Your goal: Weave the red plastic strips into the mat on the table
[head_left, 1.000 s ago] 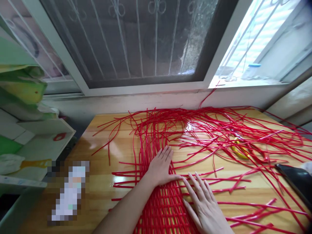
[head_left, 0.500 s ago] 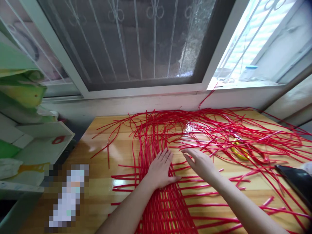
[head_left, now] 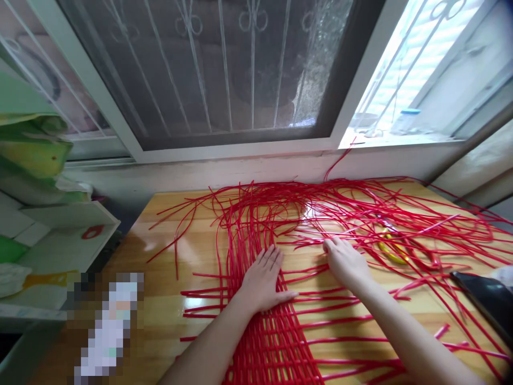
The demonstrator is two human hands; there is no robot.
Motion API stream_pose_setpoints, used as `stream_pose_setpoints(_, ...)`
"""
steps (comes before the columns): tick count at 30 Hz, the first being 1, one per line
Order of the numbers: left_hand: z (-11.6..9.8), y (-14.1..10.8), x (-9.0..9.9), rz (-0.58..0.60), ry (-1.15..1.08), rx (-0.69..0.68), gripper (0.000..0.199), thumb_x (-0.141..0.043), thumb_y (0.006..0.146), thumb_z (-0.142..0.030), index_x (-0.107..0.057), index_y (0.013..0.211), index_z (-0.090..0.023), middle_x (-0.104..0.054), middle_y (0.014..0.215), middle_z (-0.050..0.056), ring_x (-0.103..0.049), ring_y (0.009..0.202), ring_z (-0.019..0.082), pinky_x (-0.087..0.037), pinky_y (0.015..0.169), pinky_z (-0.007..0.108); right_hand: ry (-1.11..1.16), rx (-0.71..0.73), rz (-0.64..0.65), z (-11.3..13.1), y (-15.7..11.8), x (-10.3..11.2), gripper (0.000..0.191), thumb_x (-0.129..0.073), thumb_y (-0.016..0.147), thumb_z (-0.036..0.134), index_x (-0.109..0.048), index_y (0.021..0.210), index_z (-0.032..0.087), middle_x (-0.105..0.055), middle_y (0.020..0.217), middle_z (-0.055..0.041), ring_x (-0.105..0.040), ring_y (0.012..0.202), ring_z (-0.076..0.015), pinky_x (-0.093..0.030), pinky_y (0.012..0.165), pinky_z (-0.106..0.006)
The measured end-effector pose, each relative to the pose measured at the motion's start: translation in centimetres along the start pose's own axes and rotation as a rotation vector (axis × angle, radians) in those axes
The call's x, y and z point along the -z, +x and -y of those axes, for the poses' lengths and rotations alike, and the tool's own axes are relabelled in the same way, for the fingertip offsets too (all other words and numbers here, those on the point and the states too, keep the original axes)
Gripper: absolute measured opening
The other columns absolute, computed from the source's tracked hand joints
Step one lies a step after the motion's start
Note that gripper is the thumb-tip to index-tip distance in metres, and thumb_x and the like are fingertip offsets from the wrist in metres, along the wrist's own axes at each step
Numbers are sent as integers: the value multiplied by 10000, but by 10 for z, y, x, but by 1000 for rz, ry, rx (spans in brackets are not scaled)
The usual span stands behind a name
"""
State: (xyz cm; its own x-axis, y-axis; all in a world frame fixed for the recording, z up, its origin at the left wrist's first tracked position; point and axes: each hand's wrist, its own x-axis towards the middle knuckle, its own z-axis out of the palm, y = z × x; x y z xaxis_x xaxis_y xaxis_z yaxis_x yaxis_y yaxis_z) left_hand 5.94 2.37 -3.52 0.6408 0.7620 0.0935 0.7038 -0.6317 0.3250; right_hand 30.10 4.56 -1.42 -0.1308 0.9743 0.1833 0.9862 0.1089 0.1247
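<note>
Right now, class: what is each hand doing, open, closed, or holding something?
Left hand: open, flat on the woven red mat.
Right hand: fingers curled among loose red strands; grip cannot be told.

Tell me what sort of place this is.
Probably a home craft corner by a window. A wooden table stands under a barred window, covered in loose red strips; the left hand presses flat on a part-woven red mat.

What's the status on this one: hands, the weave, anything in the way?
Left hand flat on the red woven mat. Right hand curled on loose red strips, grip hidden. Yellow-handled tool buried in strips beside it.
</note>
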Motion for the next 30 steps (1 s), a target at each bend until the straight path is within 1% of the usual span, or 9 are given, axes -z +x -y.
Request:
stream_pose_setpoints(3,-1,0,1,0,-8,8,927,-311,710,-697,-36,1368,-104,-94,1440,115,-59,1325,216,-137,1084,387,115,43,-174,10,7,15,145,-406,804,149,-544,766,171,-567,757,-67,-496,773,-197,-375,689,-298)
stream_pose_setpoints(7,-3,0,2,-4,-12,23,948,-338,700,-696,-32,1364,-92,-100,1436,137,-71,1323,229,-160,1075,402,569,198,-383,46,10,42,109,-432,826,219,-539,836,201,-591,836,-53,-501,877,-203,-378,819,-346)
stream_pose_setpoints(10,-4,-1,5,-27,-46,24,950,-378,681,-697,-96,1356,-91,-164,1423,151,-98,1320,236,-162,1074,405,1089,186,-279,80,8,41,87,-511,788,271,-526,855,218,-585,860,-44,-529,855,-189,-415,785,-337)
stream_pose_setpoints(12,-4,-1,8,-47,-91,11,903,-401,690,-675,-152,1345,-105,-224,1408,145,-124,1317,233,-164,1075,405,1465,73,-73,96,8,30,111,-537,769,322,-502,812,226,-568,755,-7,-547,732,-158,-443,679,-297)
stream_pose_setpoints(14,-4,-1,9,-65,-136,13,831,-416,717,-634,-191,1336,-127,-259,1398,127,-144,1314,226,-173,1075,401,1675,-65,11,104,8,15,164,-600,716,343,-505,774,224,-550,742,14,-537,721,-138,-436,683,-277)
stream_pose_setpoints(18,-2,1,9,-62,-209,82,785,-443,761,-526,-120,1358,-132,-198,1421,118,-175,1307,222,-204,1067,386,1827,-190,82,99,7,-4,233,-686,628,340,-517,718,209,-534,736,26,-512,714,-114,-416,676,-242)
stream_pose_setpoints(23,-1,2,7,-103,-319,146,985,-581,693,-421,91,1361,-152,-105,1443,108,-205,1297,241,-249,1046,388,1819,-234,196,95,5,-7,278,-666,647,381,-461,704,202,-508,632,41,-462,553,-89,-379,527,-221)
stream_pose_setpoints(26,0,2,7,-134,-401,166,983,-591,683,-386,79,1364,-153,-165,1431,118,-258,1274,255,-277,1030,402,1773,-217,193,100,7,-10,293,-609,687,427,-410,708,213,-474,576,52,-441,498,-91,-355,476,-222)
stream_pose_setpoints(30,5,2,5,-197,-497,216,873,-549,667,-206,-33,1371,-170,-295,1383,108,-331,1236,233,-298,1023,389,1593,-184,167,102,11,-18,265,-550,709,445,-407,716,222,-473,578,53,-421,465,-95,-338,445,-230)
